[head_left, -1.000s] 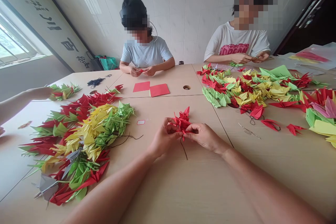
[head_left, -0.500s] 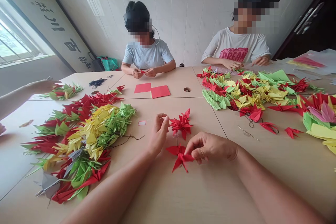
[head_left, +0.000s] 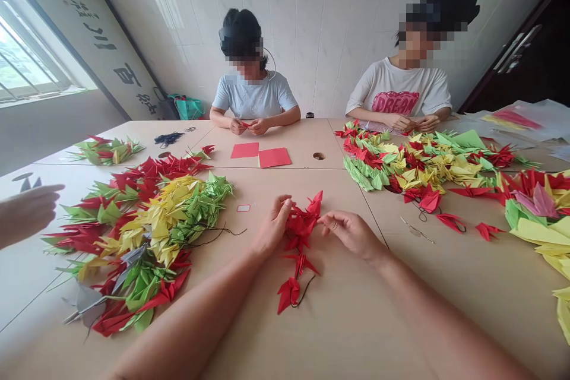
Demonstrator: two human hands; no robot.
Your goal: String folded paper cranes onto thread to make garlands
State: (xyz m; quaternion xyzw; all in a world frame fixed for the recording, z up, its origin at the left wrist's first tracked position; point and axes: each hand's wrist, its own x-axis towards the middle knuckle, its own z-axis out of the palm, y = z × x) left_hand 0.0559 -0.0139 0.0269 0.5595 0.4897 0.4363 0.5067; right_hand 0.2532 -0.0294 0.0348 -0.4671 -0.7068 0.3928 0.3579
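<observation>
Cranes: the red paper cranes (head_left: 301, 227) are closing up into one string on a black thread (head_left: 304, 298), now lying across the table (head_left: 351, 332) toward the person.

Left side: the left hand (head_left: 272, 227) is curling its fingers against the top cranes; I cannot tell whether they are pinching.

Right side: the right hand (head_left: 351, 234) is holding its fingers loosely open, just beside the cranes, gripping nothing.

Risk: a hard tug could be crushing the wings or pulling cranes along the thread; the loose thread could be snagging on the mixed crane pile (head_left: 151, 219) nearby.

Nearby: a person in a grey shirt (head_left: 253, 98) is working small red paper, across from the person.
</observation>
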